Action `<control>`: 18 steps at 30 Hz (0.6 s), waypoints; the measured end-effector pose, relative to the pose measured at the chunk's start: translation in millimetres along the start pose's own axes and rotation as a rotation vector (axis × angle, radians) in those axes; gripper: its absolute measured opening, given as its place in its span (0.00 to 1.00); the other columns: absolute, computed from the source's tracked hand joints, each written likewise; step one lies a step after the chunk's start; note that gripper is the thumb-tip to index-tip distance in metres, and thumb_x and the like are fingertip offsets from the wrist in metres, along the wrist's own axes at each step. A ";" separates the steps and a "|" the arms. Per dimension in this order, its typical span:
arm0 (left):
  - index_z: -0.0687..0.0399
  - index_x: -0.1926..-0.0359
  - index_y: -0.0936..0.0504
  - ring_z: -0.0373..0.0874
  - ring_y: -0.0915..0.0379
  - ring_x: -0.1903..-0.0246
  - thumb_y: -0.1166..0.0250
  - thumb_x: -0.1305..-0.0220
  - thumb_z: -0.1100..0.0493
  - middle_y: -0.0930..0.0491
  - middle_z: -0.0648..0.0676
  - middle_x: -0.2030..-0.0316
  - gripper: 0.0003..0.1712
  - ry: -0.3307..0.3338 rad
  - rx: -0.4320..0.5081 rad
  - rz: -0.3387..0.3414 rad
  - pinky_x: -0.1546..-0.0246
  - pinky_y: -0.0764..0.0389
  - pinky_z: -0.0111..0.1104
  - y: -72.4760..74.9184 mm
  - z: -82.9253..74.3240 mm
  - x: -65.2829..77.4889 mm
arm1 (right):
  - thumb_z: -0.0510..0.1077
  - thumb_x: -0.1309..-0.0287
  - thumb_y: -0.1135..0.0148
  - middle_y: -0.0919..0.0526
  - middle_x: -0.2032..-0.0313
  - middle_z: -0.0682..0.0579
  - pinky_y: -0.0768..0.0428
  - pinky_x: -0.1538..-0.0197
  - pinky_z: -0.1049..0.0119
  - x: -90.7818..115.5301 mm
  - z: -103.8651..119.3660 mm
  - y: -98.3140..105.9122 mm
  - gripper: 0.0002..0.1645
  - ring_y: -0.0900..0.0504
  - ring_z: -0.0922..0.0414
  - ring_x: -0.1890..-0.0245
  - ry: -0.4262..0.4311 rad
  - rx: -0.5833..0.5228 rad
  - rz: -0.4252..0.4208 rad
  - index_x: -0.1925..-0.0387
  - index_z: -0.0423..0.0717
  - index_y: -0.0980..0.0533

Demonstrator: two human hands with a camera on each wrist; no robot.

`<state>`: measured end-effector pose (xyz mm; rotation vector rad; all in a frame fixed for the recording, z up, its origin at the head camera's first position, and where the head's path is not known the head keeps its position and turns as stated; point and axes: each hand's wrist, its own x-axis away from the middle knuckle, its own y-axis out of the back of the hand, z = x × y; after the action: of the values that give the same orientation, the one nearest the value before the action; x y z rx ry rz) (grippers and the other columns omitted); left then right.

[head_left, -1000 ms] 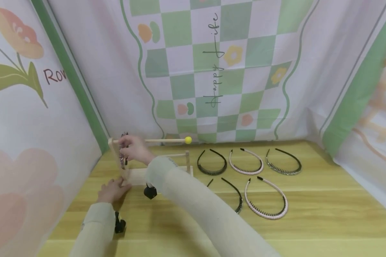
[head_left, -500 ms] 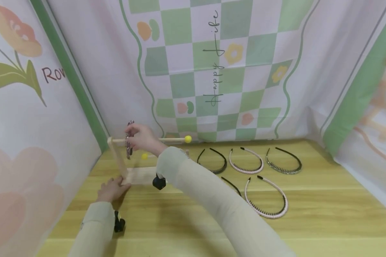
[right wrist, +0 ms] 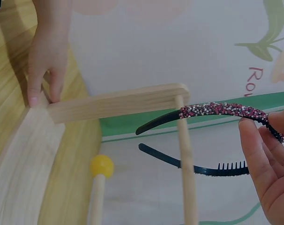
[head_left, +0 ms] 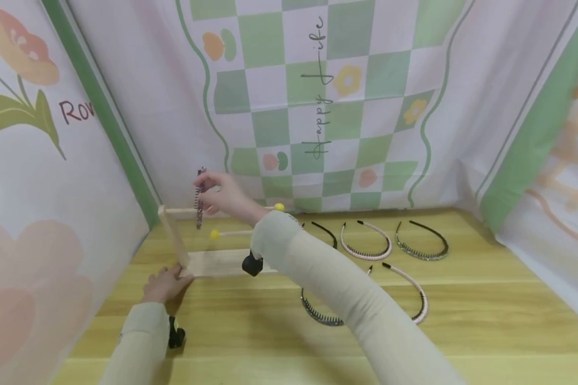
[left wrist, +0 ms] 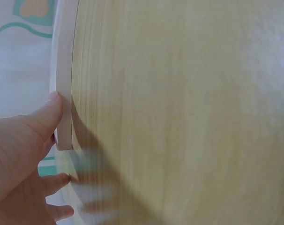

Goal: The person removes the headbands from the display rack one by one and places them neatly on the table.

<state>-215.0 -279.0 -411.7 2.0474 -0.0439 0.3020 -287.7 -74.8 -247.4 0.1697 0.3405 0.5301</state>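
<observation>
My right hand (head_left: 228, 195) pinches a black toothed headband (right wrist: 217, 109) covered in pink and silver glitter. Its two dark ends point away from the fingers in the right wrist view, one on either side of the upper rod (right wrist: 187, 159) of a wooden rack. In the head view the headband (head_left: 200, 198) stands upright at that rod, left of its middle. My left hand (head_left: 166, 283) grips the left end of the rack's base (head_left: 217, 263). In the left wrist view the thumb lies on the edge of the base (left wrist: 63, 70).
A shorter lower rod ends in a yellow ball (head_left: 214, 234); another yellow ball (head_left: 279, 207) tips the upper rod. Several headbands lie right of the rack, among them a pink one (head_left: 366, 255) and a glittery one (head_left: 426, 256). My right sleeve partly covers the nearer ones.
My right hand has risen and moved right with the glittery headband, away from the rack's left post. The left hand stays on the base.
</observation>
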 end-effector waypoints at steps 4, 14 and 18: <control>0.60 0.31 0.50 0.82 0.68 0.42 0.53 0.34 0.39 0.60 0.80 0.38 0.41 0.015 0.011 0.006 0.48 0.61 0.69 -2.0 2.0 -0.9 | 0.30 0.44 0.42 0.24 0.64 0.47 0.18 0.68 0.58 5.9 3.1 6.3 0.16 0.19 0.48 0.71 0.009 -0.004 -0.002 0.52 0.40 0.26; 0.59 0.31 0.48 0.83 0.63 0.44 0.53 0.34 0.37 0.57 0.80 0.38 0.41 -0.004 -0.037 -0.016 0.49 0.55 0.70 -2.8 4.6 -3.1 | 0.31 0.43 0.43 0.24 0.61 0.46 0.18 0.66 0.59 24.8 7.7 26.3 0.18 0.19 0.46 0.68 0.006 0.001 -0.012 0.50 0.43 0.27; 0.58 0.31 0.48 0.83 0.65 0.43 0.53 0.35 0.37 0.58 0.80 0.38 0.41 -0.004 -0.036 -0.014 0.49 0.56 0.70 -2.4 4.1 -3.0 | 0.32 0.43 0.43 0.24 0.60 0.46 0.18 0.66 0.60 31.2 6.6 36.2 0.19 0.19 0.46 0.68 -0.007 -0.009 -0.028 0.49 0.43 0.27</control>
<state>-216.7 -281.8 -416.2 2.0113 -0.0366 0.2865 -276.9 -28.2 -240.9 0.1583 0.3333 0.5032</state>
